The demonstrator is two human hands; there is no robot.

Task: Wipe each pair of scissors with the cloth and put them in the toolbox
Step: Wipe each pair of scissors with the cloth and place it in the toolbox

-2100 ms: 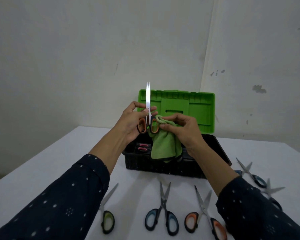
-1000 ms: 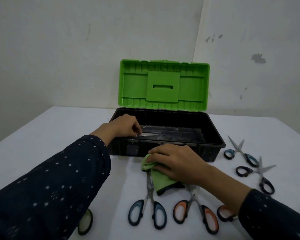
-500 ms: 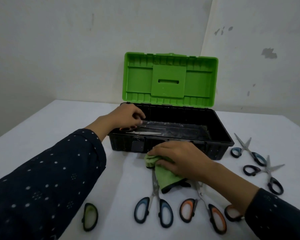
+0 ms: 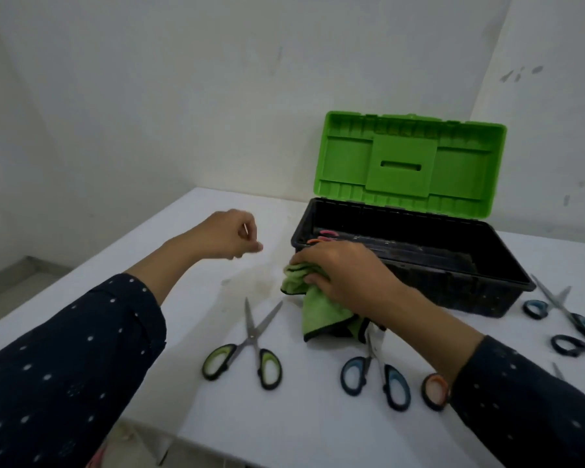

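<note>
The right hand point(image 4: 345, 275) clutches the bunched green cloth point(image 4: 313, 307) on the white table point(image 4: 196, 298) at mid-frame, just in front of the open toolbox point(image 4: 453, 293). The left hand point(image 4: 230, 236) hovers left of the toolbox, loosely curled and empty. The green-handled scissors point(image 4: 247, 346) and the blue-handled scissors point(image 4: 375, 373) lie lower centre, with their long axes running up the frame and their tips pointing toward the top.

Single head-worn view (wide-angle), looking forward and down, close over the table point(image 4: 284, 417), toolbox point(image 4: 470, 295) ahead-right.

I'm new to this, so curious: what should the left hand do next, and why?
Probably reach for the green scissors: the left hand holds nothing, they lie nearest it on the table, and the right hand grips the cloth.
</note>
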